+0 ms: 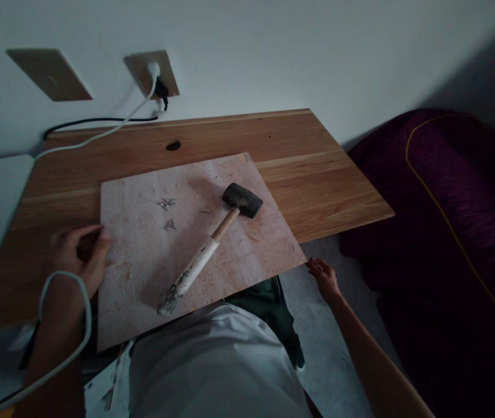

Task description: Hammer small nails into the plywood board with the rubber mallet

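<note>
A square, light wooden board lies tilted across the front of the desk and over my lap. My left hand is at its left edge, thumb and index finger closed together on the edge; the other fingers are partly hidden. My right hand grips the board's near right corner. On the board rests a mallet with a black head and a worn white-and-wood handle. Left of its head are small nails in two loose groups, with a single nail apart.
The wooden desk has a cable hole and meets the wall. A white cable runs from the wall socket; a pale cable loop crosses my left forearm. A purple covered piece of furniture stands right.
</note>
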The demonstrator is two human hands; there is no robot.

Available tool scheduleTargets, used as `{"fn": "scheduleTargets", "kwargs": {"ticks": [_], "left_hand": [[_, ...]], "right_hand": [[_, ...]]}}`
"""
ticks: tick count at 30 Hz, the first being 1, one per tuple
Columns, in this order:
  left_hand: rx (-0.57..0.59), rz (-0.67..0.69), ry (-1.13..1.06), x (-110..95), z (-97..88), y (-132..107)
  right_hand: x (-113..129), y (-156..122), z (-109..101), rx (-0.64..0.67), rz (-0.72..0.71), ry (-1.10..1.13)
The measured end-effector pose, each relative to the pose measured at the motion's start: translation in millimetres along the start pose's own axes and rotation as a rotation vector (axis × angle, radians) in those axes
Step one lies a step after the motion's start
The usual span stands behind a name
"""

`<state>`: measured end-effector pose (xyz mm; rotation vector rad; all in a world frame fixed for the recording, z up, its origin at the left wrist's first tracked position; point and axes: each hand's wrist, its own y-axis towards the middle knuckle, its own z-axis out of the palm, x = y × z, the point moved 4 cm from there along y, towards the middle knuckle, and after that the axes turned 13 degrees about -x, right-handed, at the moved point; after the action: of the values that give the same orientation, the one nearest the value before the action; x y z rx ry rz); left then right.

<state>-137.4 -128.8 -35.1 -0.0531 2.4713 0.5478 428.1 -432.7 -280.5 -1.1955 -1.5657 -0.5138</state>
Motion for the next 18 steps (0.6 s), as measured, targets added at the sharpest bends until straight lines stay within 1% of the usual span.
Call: {"fn": "scheduleTargets", "kwargs": {"ticks": [4,7,11,14,18], "left_hand": [[0.017,-0.034,0.018,1.4,1.2,-1.3],[0.006,-0.015,0.029,2.2,2.0,-0.9],[-0.032,-0.002,0.059,9.2,3.0,2.6],[-0.035,0.013,0.056,10.9,2.9,4.3],[-0.045,0.003,0.011,4.4,-0.2,2.6]], "right_hand": [[9.6,-5.3,1.0,0.028,0.068,0.146],[24.5,-6.1,-2.4,0.017,0.069,0.253],[42.5,-3.9,-9.8,-0.001,0.057,0.337],[46.9,-1.1,-13.5,-0.012,0.071,0.354],[47.5,-1.5,-15.9,-0.012,0.087,0.367]]}}
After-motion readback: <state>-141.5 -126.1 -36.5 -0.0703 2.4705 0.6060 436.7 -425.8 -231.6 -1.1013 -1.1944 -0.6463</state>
